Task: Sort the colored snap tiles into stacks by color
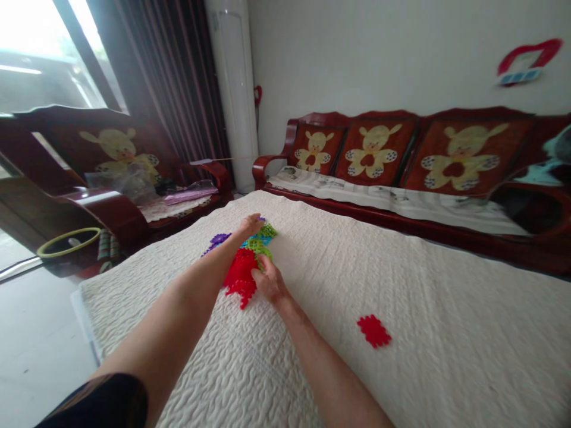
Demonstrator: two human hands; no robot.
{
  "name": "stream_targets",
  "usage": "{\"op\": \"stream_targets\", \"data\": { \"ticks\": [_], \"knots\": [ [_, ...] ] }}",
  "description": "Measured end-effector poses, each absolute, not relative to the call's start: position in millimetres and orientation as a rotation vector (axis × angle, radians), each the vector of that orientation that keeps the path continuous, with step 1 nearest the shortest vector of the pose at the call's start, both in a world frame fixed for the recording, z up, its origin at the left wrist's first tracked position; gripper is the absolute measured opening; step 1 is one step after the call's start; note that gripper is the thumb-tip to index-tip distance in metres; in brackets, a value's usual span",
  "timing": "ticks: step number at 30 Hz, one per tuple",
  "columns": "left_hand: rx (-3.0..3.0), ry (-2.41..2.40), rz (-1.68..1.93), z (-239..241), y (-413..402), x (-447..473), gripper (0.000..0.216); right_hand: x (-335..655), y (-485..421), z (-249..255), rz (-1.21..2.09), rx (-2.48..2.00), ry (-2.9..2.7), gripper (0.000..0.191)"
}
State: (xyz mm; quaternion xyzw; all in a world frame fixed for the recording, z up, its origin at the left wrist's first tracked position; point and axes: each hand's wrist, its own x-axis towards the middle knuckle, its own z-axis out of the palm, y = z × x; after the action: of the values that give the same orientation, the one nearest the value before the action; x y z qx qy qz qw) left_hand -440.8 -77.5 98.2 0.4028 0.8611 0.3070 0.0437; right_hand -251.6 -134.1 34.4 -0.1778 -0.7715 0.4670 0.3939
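Observation:
A pile of flat plastic snowflake-shaped pieces lies on a cream quilted cover. In the pile are red pieces, green pieces, a blue piece and purple pieces. My left hand reaches over the far side of the pile, fingers curled down onto the green pieces. At the near side, my right hand has its fingers closed on the edge of the red and green pieces. One loose red piece lies apart to the right.
A red wooden sofa with bear cushions runs along the far side. A matching armchair with plastic bags stands at the left. A tall white air conditioner fills the corner, and a green-rimmed basin sits on the floor.

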Motion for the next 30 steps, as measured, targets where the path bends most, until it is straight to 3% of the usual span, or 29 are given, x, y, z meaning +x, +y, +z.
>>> {"op": "stream_targets", "data": {
  "ticks": [5,9,11,15,20,25,30],
  "knots": [
    [1.336,2.669,0.952,95.8,-92.2,-422.1,0.041,-131.4,-100.4,46.9,0.497,-0.666,-2.198,0.04],
    [1.489,2.665,0.971,90.5,-107.3,-391.7,0.04,-38.3,-79.2,38.5,0.081,-1.15,-2.359,0.052],
    [1.647,2.639,0.976,86.2,-111.6,-370.9,0.038,-9.2,-78.1,29.9,0.047,-1.247,-2.404,0.057],
    [1.917,2.452,1.005,73.4,-112.8,-311.8,0.038,12.1,-88.7,19.4,0.05,-1.125,-2.422,0.039],
    [1.653,2.141,1.028,59.0,-119.0,-218.5,0.037,10.0,-93.6,15.4,0.079,-0.981,-2.297,0.025],
    [1.253,1.621,0.968,56.6,-130.2,-159.2,0.038,6.5,-92.9,10.6,0.195,-0.891,-2.092,0.042],
    [1.148,1.444,0.868,55.1,-131.3,-146.2,0.028,-5.5,-103.7,12.6,0.244,-0.669,-2.062,0.056]
  ]
}}
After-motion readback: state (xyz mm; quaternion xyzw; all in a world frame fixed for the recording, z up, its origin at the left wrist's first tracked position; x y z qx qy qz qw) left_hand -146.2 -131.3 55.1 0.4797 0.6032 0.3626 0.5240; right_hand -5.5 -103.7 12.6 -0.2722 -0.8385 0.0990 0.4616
